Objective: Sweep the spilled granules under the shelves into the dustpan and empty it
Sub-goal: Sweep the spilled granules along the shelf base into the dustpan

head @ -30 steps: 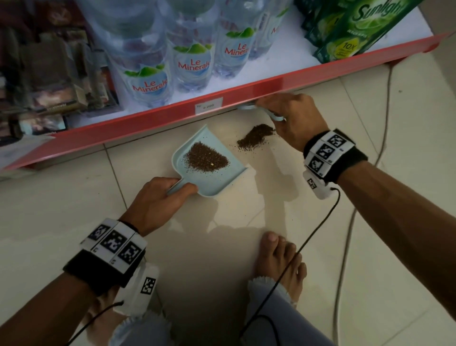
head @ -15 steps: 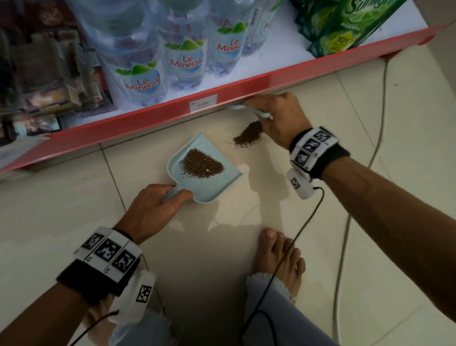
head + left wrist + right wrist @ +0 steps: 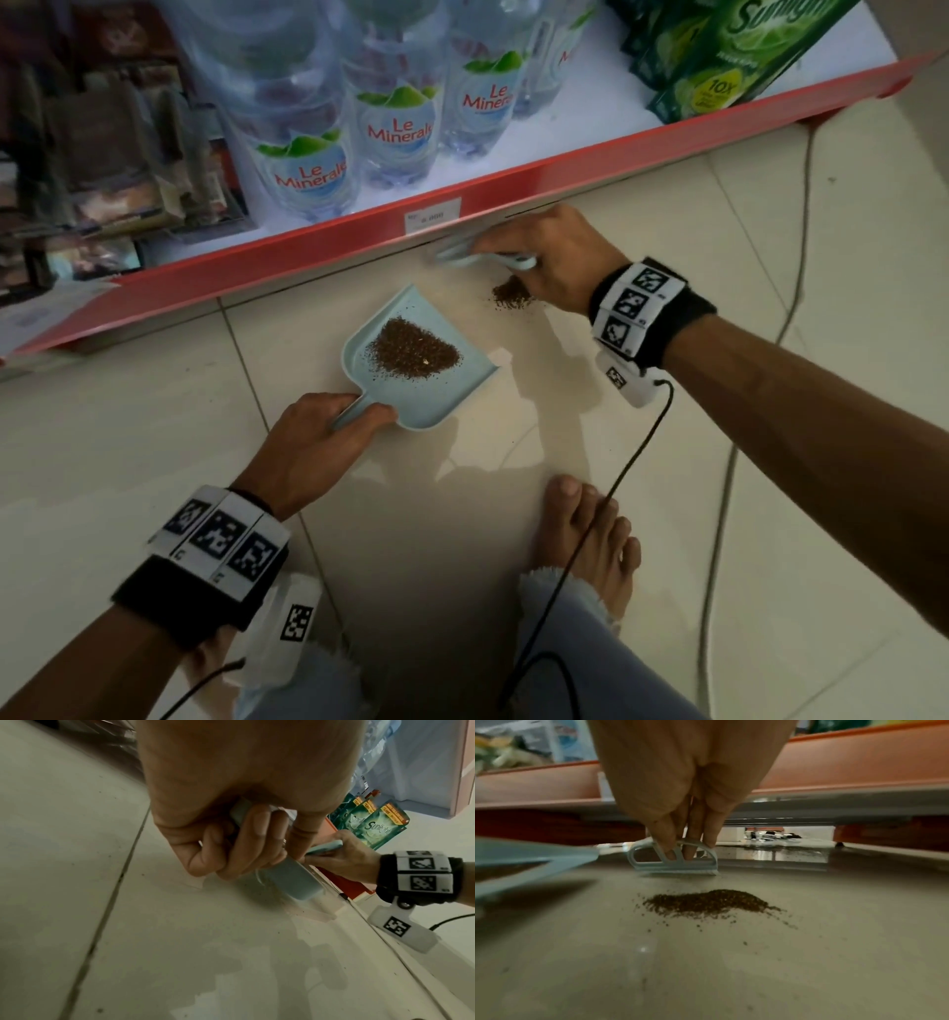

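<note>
A pale blue dustpan (image 3: 457, 395) lies on the tiled floor with a heap of brown granules (image 3: 413, 352) in it. My left hand (image 3: 318, 442) grips its handle (image 3: 290, 876). A smaller pile of granules (image 3: 509, 295) (image 3: 711, 901) lies on the floor to the dustpan's right. My right hand (image 3: 549, 257) grips a small pale blue brush (image 3: 488, 257) (image 3: 675, 860) by its handle, at the shelf's lower edge just behind that pile. The brush's bristles touch the floor. More granules (image 3: 800, 852) are scattered under the shelf.
A red-edged shelf (image 3: 513, 185) carries water bottles (image 3: 308, 154) and green detergent packs (image 3: 719, 56). A low gap runs under it. My bare foot (image 3: 585, 539) and a black cable (image 3: 590, 539) are near the front. A grey cable (image 3: 729, 462) runs along the floor at right.
My right hand has moved the brush back toward the shelf's edge, past the loose pile. The dustpan and my left hand have stayed put.
</note>
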`<state>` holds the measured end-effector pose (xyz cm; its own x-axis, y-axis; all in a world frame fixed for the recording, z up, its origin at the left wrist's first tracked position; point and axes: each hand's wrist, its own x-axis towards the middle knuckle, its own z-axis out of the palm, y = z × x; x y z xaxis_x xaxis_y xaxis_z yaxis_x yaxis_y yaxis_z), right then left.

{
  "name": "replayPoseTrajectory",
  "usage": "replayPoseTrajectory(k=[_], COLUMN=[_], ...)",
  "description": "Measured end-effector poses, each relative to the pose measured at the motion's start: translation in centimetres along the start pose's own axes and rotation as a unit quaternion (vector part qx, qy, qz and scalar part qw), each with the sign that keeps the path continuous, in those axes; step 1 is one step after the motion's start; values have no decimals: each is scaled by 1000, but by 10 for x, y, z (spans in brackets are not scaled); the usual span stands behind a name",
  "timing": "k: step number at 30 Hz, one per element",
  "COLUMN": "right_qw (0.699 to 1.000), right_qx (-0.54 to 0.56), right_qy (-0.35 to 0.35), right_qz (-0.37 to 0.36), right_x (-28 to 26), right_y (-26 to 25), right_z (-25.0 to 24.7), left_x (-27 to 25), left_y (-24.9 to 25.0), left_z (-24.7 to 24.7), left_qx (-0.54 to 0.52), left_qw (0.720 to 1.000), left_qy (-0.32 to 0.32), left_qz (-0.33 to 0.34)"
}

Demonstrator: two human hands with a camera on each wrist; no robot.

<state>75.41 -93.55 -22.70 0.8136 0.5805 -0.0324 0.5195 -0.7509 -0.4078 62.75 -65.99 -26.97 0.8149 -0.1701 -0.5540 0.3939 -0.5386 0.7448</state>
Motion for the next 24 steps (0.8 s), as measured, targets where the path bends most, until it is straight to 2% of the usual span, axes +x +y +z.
replayPoseTrajectory(k=[3,5,7,9,11,14,17,19,21,24], right_qw=[999,999,998,992,985,987,996,999,997,981], right_qx=[-10,-25,-50,-87,-118,-100,-49,-42,-65,-142], right_qy=[-49,-24,33,82,97,48,13,14,32,48], right_qz=[-9,-17,-12,27,77,113,67,25,16,123], right_x=[-10,-24,-35,-36,-29,-22,-30,-36,-34,-22], right_y=[1,8,19,30,37,31,25,23,28,44], right_z=[-6,-16,-22,-23,-18,-8,-11,-20,-26,-26], left_x=[0,0,0,1,3,6,7,8,10,12], left_y=[-2,-4,-6,-6,-4,-1,-1,-3,-3,0], left_z=[-5,-7,-6,-3,-1,0,-4,-5,-5,-1], left_qx=[-7,-14,-19,-25,-14,-2,-3,-12,-13,1], left_qw=[1000,1000,1000,1000,1000,1000,1000,1000,1000,1000], left_qy=[11,18,18,12,4,0,2,2,5,1], left_qz=[-2,-5,-6,-6,-3,7,15,12,10,11])
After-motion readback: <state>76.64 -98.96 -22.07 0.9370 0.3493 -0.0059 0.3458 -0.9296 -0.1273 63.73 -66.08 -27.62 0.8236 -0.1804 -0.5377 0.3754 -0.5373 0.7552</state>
